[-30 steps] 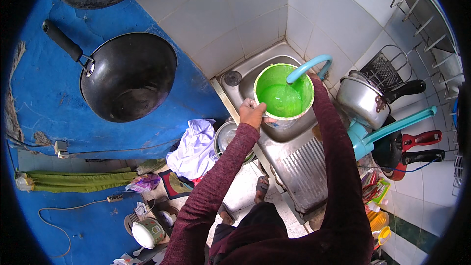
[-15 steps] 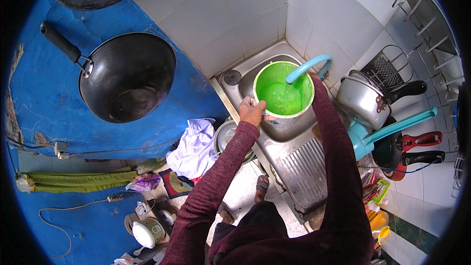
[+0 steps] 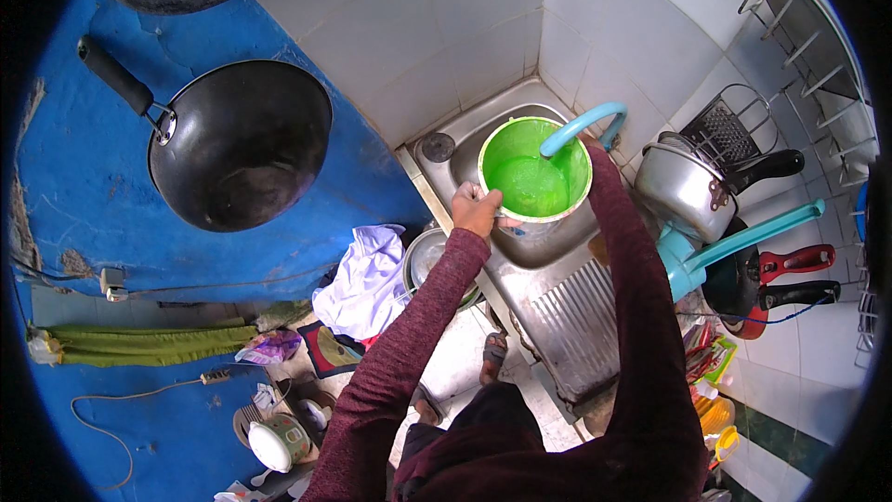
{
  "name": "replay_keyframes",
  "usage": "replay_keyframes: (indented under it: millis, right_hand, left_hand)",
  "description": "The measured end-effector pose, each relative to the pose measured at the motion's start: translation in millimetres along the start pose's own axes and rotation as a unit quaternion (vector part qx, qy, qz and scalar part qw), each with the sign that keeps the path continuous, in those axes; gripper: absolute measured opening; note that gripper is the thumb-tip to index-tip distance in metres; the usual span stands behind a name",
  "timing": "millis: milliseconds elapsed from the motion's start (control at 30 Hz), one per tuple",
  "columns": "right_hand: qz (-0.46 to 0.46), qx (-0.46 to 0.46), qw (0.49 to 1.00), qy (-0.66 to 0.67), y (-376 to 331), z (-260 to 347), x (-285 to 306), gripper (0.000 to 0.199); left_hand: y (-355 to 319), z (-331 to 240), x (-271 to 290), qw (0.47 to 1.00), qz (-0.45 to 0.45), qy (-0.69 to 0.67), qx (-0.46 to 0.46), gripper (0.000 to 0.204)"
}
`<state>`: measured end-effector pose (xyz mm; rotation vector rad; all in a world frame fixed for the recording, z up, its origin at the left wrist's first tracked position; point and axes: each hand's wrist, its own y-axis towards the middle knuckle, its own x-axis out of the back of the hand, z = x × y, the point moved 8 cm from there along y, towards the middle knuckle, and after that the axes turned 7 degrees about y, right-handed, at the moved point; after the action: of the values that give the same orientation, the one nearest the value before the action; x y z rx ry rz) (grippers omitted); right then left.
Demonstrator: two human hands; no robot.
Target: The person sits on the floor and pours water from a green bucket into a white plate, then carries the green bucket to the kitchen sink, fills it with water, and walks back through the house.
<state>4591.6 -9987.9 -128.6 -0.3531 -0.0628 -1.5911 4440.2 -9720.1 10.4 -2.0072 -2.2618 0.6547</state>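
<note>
A green bucket point(image 3: 536, 209) with a pale rim stands tilted toward me in the metal sink point(image 3: 469, 151). Greenish-looking water point(image 3: 537, 186) with a few bubbles lies inside it. My left hand point(image 3: 476, 210) is closed on the bucket's near left rim, thumb over the edge. From the right, a light blue hose point(image 3: 583, 126) arches over the rim, its end pointing into the bucket. My right forearm point(image 3: 624, 232) reaches to the bucket's far right side. Of my right hand point(image 3: 591, 141) only a sliver shows there; hose and bucket hide its fingers.
A ridged drainboard point(image 3: 578, 316) adjoins the sink. To the right are a steel pot point(image 3: 683, 191), a grater point(image 3: 729, 130), a turquoise dipper point(image 3: 683, 265) and pans with red and black handles point(image 3: 797, 262). A black wok point(image 3: 240, 144) lies left on a blue surface. White cloth point(image 3: 358, 284) hangs near my left arm.
Hands, bucket and hose keep the same places relative to each other. The whole view has shifted very slightly.
</note>
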Motion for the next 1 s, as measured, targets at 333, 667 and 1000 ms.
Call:
replay_keyframes:
  millis: [333,667,1000]
  right_hand:
    - [0.008,-0.002,1.000,0.011,8.5,-2.0,-4.2,0.043]
    - [-0.005,-0.010,0.999,0.034,6.6,-5.8,1.5,0.044]
    - [-0.029,-0.022,0.997,0.070,0.8,-14.6,10.6,0.044]
  left_hand:
    - [-0.7,-4.2,-3.3,1.000,0.004,-0.003,-0.009,0.015]
    - [-0.2,-7.3,-3.8,1.000,0.005,0.004,-0.001,0.015]
    - [-0.5,-9.3,-3.2,1.000,-0.001,-0.002,0.003,0.014]
